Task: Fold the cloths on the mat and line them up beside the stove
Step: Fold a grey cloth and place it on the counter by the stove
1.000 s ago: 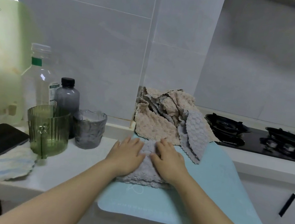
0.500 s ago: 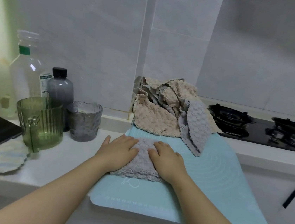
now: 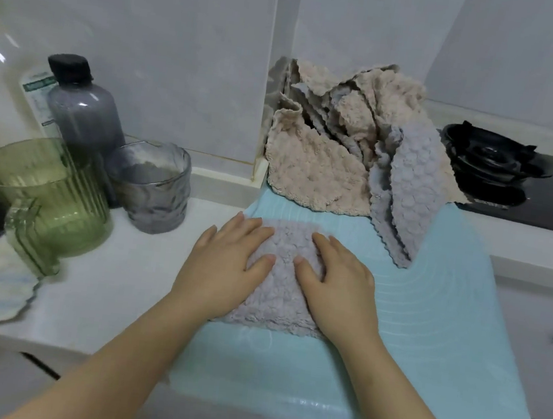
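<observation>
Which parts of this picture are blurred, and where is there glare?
Head view: the clear bottle at far left is smeared and washed out by bright light; the green cup is slightly blurred; a small glint sits on the mat at its front edge; the folded grey cloth looks fairly sharp.

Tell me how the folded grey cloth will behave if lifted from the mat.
Probably floppy: the folded grey cloth dents softly under the left hand and right hand, so it may unfold. Likely light; its fluffy pile should not slip on the mat.
</observation>
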Demonstrator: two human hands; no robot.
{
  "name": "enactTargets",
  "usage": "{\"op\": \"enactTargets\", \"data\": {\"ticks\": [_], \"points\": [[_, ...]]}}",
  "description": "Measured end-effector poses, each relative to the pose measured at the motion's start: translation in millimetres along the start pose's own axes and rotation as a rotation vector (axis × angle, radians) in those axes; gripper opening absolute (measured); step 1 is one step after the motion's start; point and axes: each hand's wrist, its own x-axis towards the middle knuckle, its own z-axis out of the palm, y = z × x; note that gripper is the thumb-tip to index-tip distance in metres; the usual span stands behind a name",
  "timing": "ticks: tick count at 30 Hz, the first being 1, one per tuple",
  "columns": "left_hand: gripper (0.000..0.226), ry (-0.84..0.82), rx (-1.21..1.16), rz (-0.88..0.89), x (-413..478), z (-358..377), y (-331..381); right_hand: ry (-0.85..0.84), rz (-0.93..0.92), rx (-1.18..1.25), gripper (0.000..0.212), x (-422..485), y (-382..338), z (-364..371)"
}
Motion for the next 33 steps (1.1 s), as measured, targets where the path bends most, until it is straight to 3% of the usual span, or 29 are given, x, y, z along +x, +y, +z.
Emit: {"op": "enactTargets", "data": {"ticks": [2,7,12,16,18,21,24,29,33], "points": [[0.078,0.04,-0.071,0.017,-7,0,-1,0.029,0.011,0.072,0.053,-5,1,2],[0.075,0.033,-0.189,-0.07,-25,-11,5,0.123,0.161,0.322,0.034,-18,-5,-11],[0.082,-0.096,-0.145,-0.104,-36,-19,5,0.013,0.367,0.389,0.012,-31,-21,-25],[0.085,-0.16,-0.192,-0.14,-32,-22,4,-0.155,0.503,0.4,0.021,-31,-29,-35],[0.07,-0.19,-0.285,-0.195,-30,-26,6,-0.189,0.586,0.616,0.02,-27,-30,-43],[0.034,-0.072,-0.626,-0.323,-23,-39,20,-0.245,0.705,1.009,0.017,-26,-30,-63],[0.038,-0.051,-0.738,-0.356,-12,-48,54,-0.29,0.705,1.288,0.023,-32,-18,-89],[0.056,-0.407,-1.047,-0.531,11,-35,126,-0.187,0.711,1.737,0.025,-50,26,-139],[0.054,-0.587,-1.244,-0.575,24,-2,187,-0.055,0.688,1.87,0.037,-65,76,-177]]}}
